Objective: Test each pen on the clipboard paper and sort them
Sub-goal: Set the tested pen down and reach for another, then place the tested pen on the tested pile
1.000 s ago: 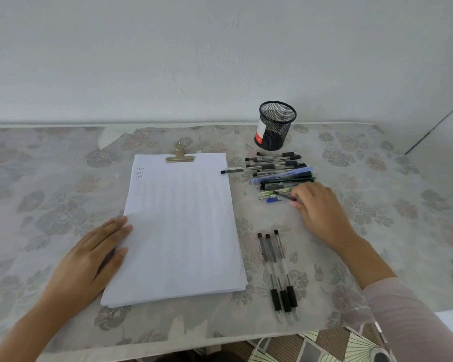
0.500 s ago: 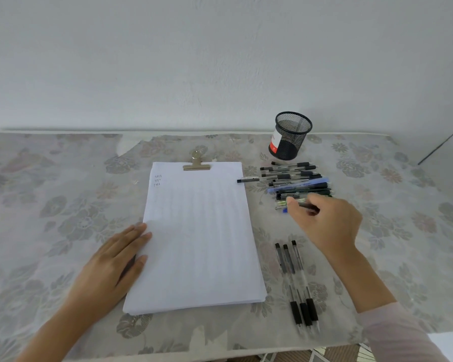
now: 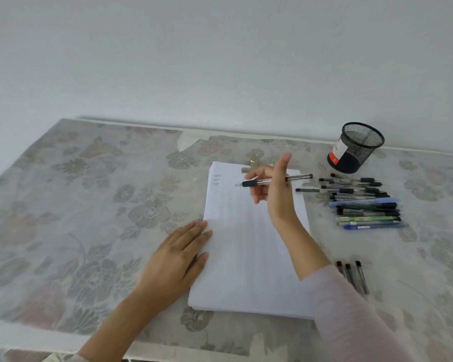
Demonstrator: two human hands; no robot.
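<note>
White lined clipboard paper [image 3: 246, 257] lies lengthways on the floral-patterned desk [image 3: 89, 205], and at its left edge the left hand [image 3: 175, 259] rests flat, its grip apart with straight fingers pressing the sheet's border, most likely to keep the stack from sliding while a pen is tried. Near the top left corner of the page sit three small dark scribbles [image 3: 216, 180], which read as test marks, one per pen tried. A brass-coloured bulldog clip [image 3: 253, 163] pins the top edge, partly hidden behind the right hand [image 3: 277, 194]. That hand hangs above the upper part of the page, its grip clamped on a clear-barrelled ballpoint pen with a black rubber collar [image 3: 262, 182]; the pen lies almost level, tip pointing left toward the scribbles and not yet touching paper, so I judge it is being brought in for the next trial stroke. Further right, a black wire-mesh pen cup [image 3: 356, 148] stands by the wall, and just in front of it a heap of mixed black, blue and green pens [image 3: 364, 205] lies side by side, seemingly the untested supply. Nearer the desk's front edge, well apart from the heap, three clear pens with black ends [image 3: 355, 276] lie in a neat row, probably a sorted group
</note>
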